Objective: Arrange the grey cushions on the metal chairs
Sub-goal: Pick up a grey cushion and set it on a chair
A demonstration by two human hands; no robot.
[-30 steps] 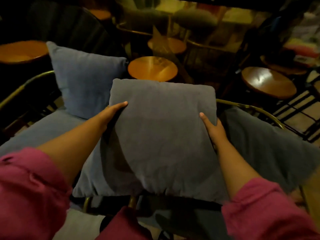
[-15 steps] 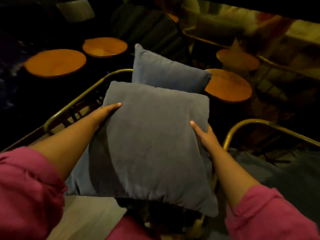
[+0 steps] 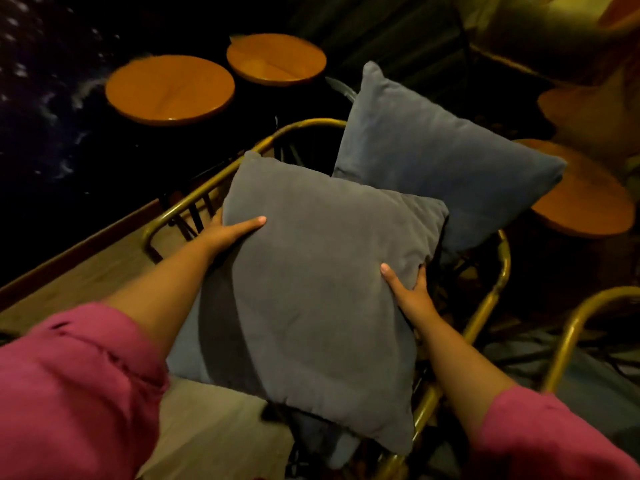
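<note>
I hold a square grey cushion (image 3: 322, 289) flat in front of me, above a brass-coloured metal chair (image 3: 498, 271). My left hand (image 3: 232, 233) grips its left edge with the thumb on top. My right hand (image 3: 412, 292) grips its right edge. A second, bluer grey cushion (image 3: 436, 157) stands tilted against the chair's back rail, just behind the one I hold. A grey seat pad (image 3: 183, 355) shows under the held cushion at the lower left.
Two round orange-topped tables (image 3: 169, 90) (image 3: 277, 58) stand to the far left, another (image 3: 585, 202) at the right behind the chair. A second brass chair frame (image 3: 575, 327) rises at the right edge. Wooden floor lies at the left.
My view has swung left and the held cushion came with it, from the right-hand chair to over the chair with the blue cushion. Both hands keep their grip.
</note>
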